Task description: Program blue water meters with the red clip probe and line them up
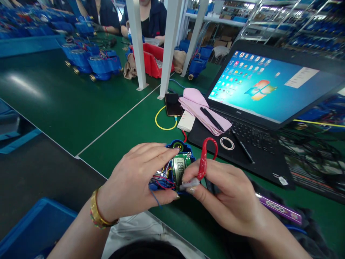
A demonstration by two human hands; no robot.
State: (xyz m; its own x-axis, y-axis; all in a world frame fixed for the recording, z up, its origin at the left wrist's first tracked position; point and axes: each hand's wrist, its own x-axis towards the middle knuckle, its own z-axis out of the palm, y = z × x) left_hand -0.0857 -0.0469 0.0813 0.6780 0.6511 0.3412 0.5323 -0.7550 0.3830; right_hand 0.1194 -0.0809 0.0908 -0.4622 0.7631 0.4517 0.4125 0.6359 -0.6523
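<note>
Near the table's front edge sits a blue meter housing (192, 154), its top open. Inside show a green circuit board, a small LCD display (179, 169) with digits, and several thin red, yellow and blue wires (164, 180). My left hand (134, 176) is wrapped over the housing's left side, fingers on the far rim and thumb at the near side. Between thumb and forefinger, my right hand (226, 194) pinches a greyish plug (190, 184) fixed to a looped red cable (203, 162). The plug's tip is at the display's near right edge; whether it touches the board I cannot tell.
A laptop (237, 111) stands at right, with pink paper slips (199, 108), pens and a tape ring (226, 143) on it. Behind lie a phone (173, 104), white posts (140, 46), a red bin (152, 59) and several blue meters (99, 64). People sit across the table.
</note>
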